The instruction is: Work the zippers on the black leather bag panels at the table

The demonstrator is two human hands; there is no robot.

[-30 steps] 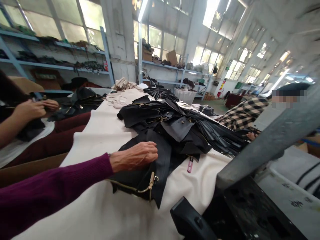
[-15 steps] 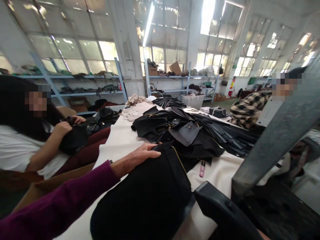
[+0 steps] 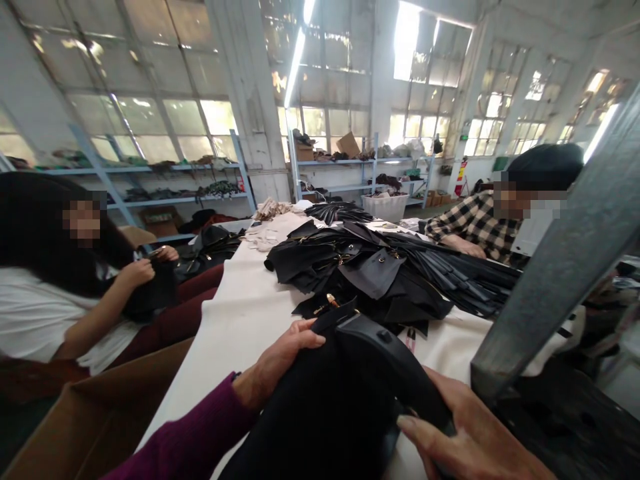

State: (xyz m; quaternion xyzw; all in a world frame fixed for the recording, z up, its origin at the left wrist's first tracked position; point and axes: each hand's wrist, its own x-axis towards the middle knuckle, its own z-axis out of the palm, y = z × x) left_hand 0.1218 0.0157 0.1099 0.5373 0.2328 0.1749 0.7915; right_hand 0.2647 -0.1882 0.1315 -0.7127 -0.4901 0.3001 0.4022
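My left hand (image 3: 285,357) grips the top edge of a black bag panel (image 3: 310,413), thumb on top. My right hand (image 3: 460,427) is wrapped round a smooth, hard black tool (image 3: 380,337) with a long blunt nose; its exact kind I cannot make out. The tool's nose lies over the panel's upper edge, close to my left fingers, and covers most of the gold zip there. Just beyond my hands is a heap of black bag pieces (image 3: 373,270) with gold zips and eyelets. A pair of small pink snips (image 3: 411,339) lies beside the heap, partly hidden.
A slanted grey metal post (image 3: 540,267) rises close on the right. A cardboard box (image 3: 110,407) stands at the lower left. One person (image 3: 75,300) sits at left handling black material; another in a checked shirt (image 3: 470,220) sits across at right. Pale cloth covers the table (image 3: 225,320).
My right hand has come into view and brought the black tool up and left onto the panel's top edge. My left hand keeps its hold, slightly lower. The person at right leans further in.
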